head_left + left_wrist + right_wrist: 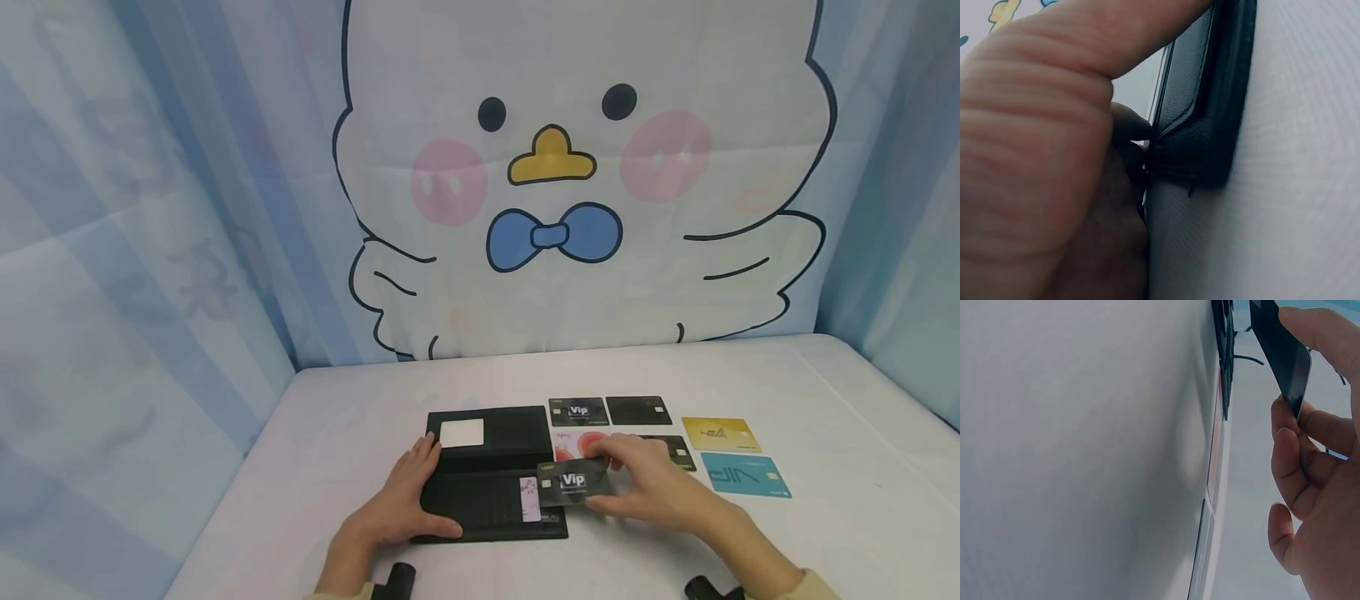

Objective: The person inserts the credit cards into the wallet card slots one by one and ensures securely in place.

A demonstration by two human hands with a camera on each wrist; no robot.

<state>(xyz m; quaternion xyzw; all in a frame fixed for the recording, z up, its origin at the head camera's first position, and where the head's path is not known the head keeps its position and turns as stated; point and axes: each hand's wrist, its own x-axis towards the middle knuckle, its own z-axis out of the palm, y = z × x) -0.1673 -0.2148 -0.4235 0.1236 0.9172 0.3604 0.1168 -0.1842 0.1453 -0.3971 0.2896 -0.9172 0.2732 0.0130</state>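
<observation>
A black bifold wallet lies unfolded on the table, a white patch on its upper half. Along its left edge rests my left hand, fingers on the upper half and thumb stretched over the lower; the left wrist view shows the thumb across the wallet corner. My right hand pinches a black "Vip" card between thumb and fingers. That card overlaps the right end of the wallet's lower half in the head view, raised above the table in the right wrist view. Beside it, a pink-and-white patterned card shows at the card slots.
Right of the wallet lie another black Vip card, a plain black card, a pink card, a dark card partly behind my right hand, a gold card and a blue card. Printed curtains surround the white table.
</observation>
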